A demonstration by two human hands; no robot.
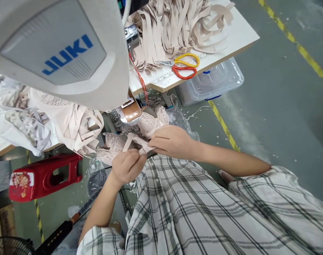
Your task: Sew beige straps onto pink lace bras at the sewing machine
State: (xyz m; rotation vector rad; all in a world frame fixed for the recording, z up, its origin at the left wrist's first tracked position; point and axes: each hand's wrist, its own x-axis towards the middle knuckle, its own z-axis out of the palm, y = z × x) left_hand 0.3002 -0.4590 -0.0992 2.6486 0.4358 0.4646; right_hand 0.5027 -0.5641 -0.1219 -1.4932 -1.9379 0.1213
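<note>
Right now, the left hand (pixel 129 165) and right hand (pixel 174 142) sit near each other, fingers pinched on a strip of the lace bra (pixel 148 124). The bra lies below the sewing machine (pixel 71 46), in the gap between table (pixel 242 31) edges. Scissors (pixel 177 65) lie near the edge; floor (pixel 278 106) spreads out beyond the right forearm.

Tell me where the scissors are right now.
In the head view, the scissors lie above and slightly right of centre on the white table, between the heap of beige straps and the table's edge.
</note>
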